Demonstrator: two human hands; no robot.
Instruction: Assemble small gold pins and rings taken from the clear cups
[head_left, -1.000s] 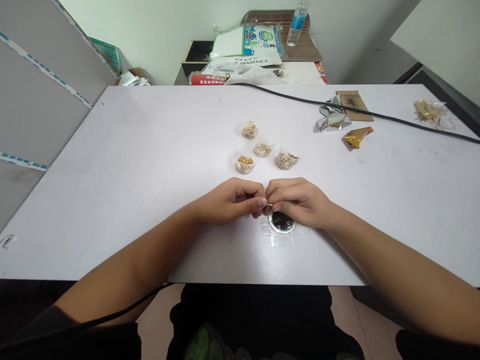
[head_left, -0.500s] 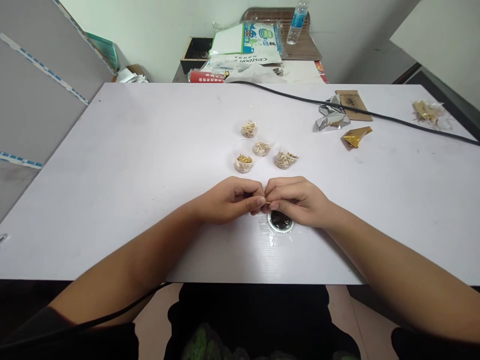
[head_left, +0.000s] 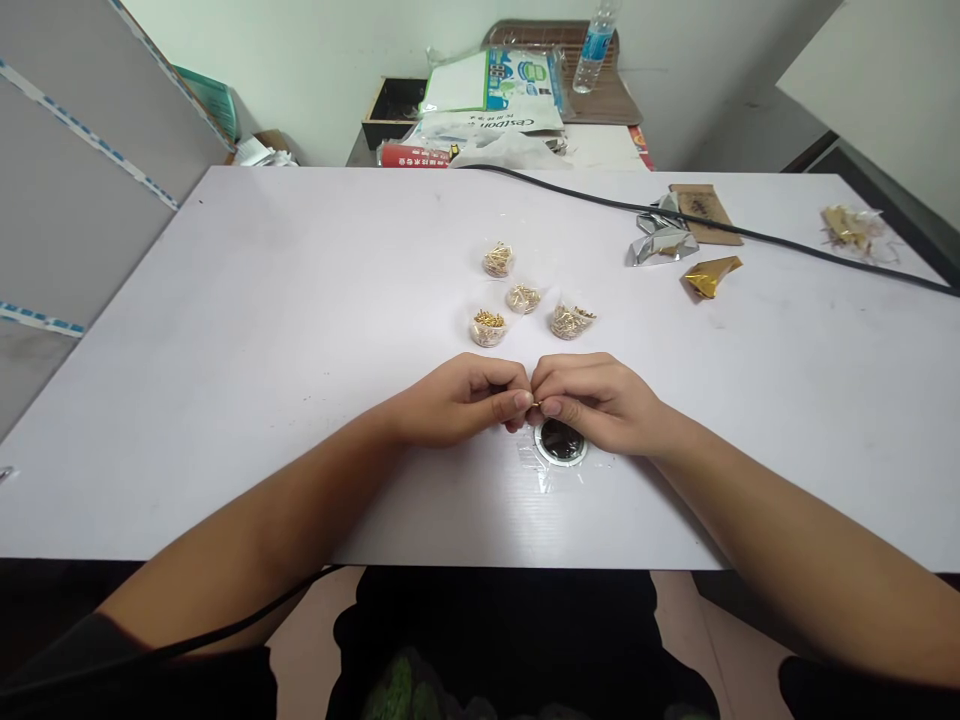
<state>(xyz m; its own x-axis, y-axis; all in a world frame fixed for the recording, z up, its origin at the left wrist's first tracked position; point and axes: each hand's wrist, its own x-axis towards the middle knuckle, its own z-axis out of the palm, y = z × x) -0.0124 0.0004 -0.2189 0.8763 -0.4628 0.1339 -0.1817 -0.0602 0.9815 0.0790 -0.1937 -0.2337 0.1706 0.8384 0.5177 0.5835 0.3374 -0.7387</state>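
Note:
My left hand (head_left: 480,402) and my right hand (head_left: 592,402) meet over the white table, each pinching with thumb and forefinger. Between the fingertips shows a tiny gold-coloured metal piece (head_left: 535,404); its exact kind is too small to tell. Under my right hand lies a round dark disc (head_left: 562,440) with a white rim, partly covered by the fingers, with clear tape around it. Beyond my hands stand small clear cups of gold-coloured pieces: one (head_left: 489,328) at the left, one (head_left: 573,321) at the right, one (head_left: 523,298) between them and one (head_left: 498,260) farthest back.
A black cable (head_left: 600,203) crosses the table's far right part. Near it lie silver foil (head_left: 664,246), a brown card (head_left: 706,213), a gold foil packet (head_left: 711,277) and a clear bag (head_left: 853,229). Behind the table are papers and a water bottle (head_left: 594,48).
My right hand has shifted very slightly to the right, and a little more of the gold-coloured piece shows between the fingertips. Both pinches hold as before.

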